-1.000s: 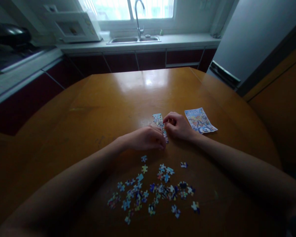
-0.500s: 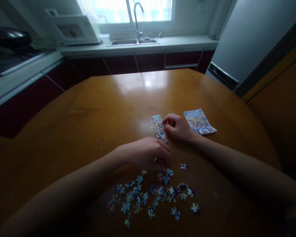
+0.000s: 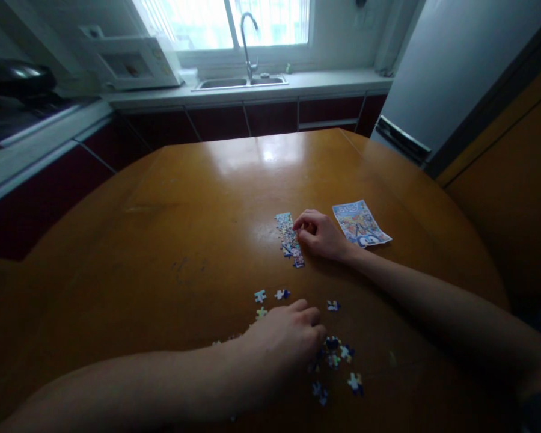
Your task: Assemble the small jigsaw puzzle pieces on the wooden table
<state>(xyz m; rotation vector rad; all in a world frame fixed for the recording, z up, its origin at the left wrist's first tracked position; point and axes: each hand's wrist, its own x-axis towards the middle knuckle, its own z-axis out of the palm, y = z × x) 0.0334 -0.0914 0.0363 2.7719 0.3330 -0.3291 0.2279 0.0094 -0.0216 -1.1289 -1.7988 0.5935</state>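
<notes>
The left hand (image 3: 288, 340) was laid curled over the loose pieces (image 3: 338, 355), grip apparently unsettled, while the right hand (image 3: 322, 236), fingers bent and seemingly empty, steadied the assembled strip (image 3: 288, 239), so a matching piece was judged needed.

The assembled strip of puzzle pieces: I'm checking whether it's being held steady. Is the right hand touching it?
Touching. The head view shows the right hand with its curled fingertips resting against the right edge of the assembled strip.
</notes>
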